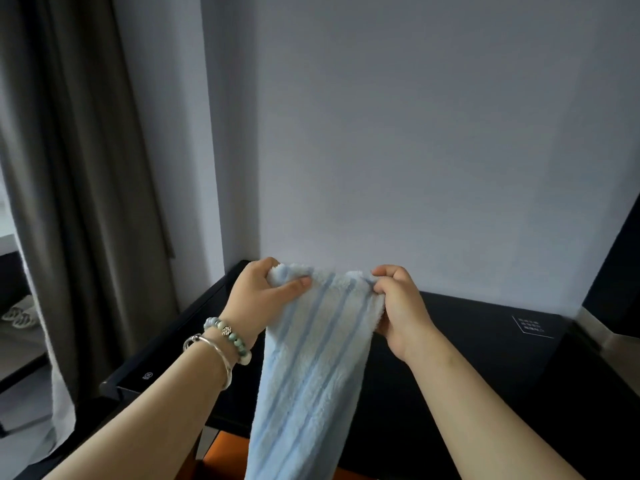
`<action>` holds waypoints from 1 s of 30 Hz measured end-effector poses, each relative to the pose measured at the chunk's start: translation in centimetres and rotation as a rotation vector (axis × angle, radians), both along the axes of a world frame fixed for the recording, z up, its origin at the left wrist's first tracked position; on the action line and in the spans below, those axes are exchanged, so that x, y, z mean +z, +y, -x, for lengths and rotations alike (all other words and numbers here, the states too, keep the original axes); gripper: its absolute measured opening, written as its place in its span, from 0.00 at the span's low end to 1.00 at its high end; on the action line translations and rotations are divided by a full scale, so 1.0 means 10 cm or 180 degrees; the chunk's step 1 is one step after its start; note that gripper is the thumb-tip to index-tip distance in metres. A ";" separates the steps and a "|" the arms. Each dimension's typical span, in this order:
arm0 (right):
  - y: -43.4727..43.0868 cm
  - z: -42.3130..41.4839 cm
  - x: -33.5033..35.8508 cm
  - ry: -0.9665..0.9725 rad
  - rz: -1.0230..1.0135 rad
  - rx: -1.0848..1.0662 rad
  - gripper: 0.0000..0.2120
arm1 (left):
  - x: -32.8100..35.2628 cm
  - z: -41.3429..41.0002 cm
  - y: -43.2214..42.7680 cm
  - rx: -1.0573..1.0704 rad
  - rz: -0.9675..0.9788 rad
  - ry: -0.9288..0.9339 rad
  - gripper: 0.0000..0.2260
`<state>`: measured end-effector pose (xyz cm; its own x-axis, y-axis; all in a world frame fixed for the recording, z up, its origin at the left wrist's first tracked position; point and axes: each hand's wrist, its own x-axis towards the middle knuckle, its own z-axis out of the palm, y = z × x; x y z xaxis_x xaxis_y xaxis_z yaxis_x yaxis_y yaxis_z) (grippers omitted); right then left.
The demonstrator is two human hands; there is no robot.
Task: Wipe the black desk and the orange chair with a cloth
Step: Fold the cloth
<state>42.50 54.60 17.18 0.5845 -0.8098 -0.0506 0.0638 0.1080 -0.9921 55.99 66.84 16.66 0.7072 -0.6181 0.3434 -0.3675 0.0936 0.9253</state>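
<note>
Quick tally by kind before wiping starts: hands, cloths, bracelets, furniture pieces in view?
Hands: 2, left hand and right hand, both gripping the cloth
Cloths: 1, light blue striped fluffy cloth
Bracelets: 2, green bead bracelet, silver bangle
Furniture: 2, black desk, orange chair
Total: 7

The room is dim and bluish-grey where I stand — what daylight there is comes in soft from my left, past the curtain [69, 202]. The wall [433, 133] shades evenly, without glare. My black desk [485, 323] swallows detail. Edges bow with wide-angle distortion — everything looks slightly soft.
</note>
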 end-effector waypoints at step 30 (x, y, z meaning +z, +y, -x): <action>-1.30 0.68 0.18 -0.1057 -0.1772 0.1252 0.22 | -0.38 0.79 -0.71 -0.1218 0.1211 0.2469 0.32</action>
<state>35.68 41.56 19.02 0.8809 -0.4448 -0.1618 0.2029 0.6638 -0.7198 48.06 59.73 12.83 0.5952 -0.7987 0.0886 0.4560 0.4264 0.7812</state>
